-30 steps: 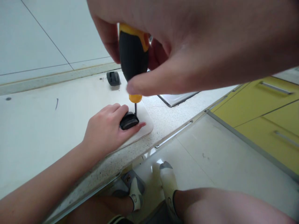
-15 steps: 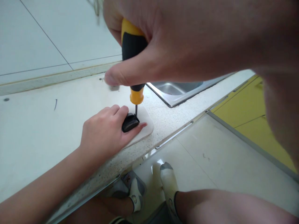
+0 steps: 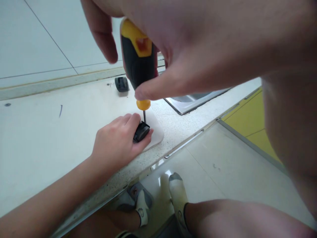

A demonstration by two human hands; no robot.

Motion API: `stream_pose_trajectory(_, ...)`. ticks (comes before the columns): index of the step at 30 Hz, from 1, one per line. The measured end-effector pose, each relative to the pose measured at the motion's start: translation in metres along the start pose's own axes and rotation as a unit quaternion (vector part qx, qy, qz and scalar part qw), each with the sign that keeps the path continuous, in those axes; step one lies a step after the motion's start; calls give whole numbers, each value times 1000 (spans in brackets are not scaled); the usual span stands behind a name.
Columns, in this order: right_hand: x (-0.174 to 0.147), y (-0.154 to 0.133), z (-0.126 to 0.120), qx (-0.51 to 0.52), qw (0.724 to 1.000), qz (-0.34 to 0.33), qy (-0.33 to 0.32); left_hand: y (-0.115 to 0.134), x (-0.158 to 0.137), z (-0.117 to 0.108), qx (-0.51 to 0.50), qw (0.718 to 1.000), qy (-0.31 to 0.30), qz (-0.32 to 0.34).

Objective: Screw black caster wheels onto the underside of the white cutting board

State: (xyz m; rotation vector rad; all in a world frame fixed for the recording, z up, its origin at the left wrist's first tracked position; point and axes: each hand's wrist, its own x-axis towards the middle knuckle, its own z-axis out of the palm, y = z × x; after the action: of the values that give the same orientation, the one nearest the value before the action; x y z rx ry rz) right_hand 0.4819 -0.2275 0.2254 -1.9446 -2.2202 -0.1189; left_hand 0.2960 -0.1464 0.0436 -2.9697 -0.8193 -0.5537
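Note:
My left hand (image 3: pixel 117 137) is closed around a small black plastic piece (image 3: pixel 142 133), pressing it down on a thin white board (image 3: pixel 158 134) at the counter's front. A yellow-and-black screwdriver (image 3: pixel 138 67) stands nearly upright over that piece, its shaft tip meeting the top; the exact contact point is too small to tell. My right hand (image 3: pixel 183 49) grips the handle from above, thumb along its lower side, while one finger sticks out to the left off the handle. Behind, near the wall, a second black plastic piece (image 3: pixel 121 84) lies on the counter.
A steel sink (image 3: pixel 188 102) is set into the speckled counter (image 3: pixel 170 127) on the right. White tiled wall (image 3: pixel 49 39) rises behind. Below the front edge are a metal handle rail (image 3: pixel 184 143), yellow cabinet doors (image 3: pixel 247 122) and my socked feet (image 3: pixel 178 188) on the floor.
My right hand has turned on the screwdriver and loosened some fingers, with the handle rotated. The black piece and my left hand have shifted slightly right. The second black piece is now uncovered.

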Motion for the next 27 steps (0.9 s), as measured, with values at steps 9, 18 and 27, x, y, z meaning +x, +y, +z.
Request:
stream_pose_trajectory(9, 3, 16, 1, -145, 989, -36, 5, 3, 1, 0, -5, 1000, -10, 2)
stream_pose_trajectory(18, -1, 22, 1, -133, 991, 6, 34, 3, 1, 2, -4, 1000, -10, 12)
stream_pose_trajectory(27, -5, 14, 0, -84, 992, -94, 29, 2, 1, 2, -11, 1000, -11, 16)
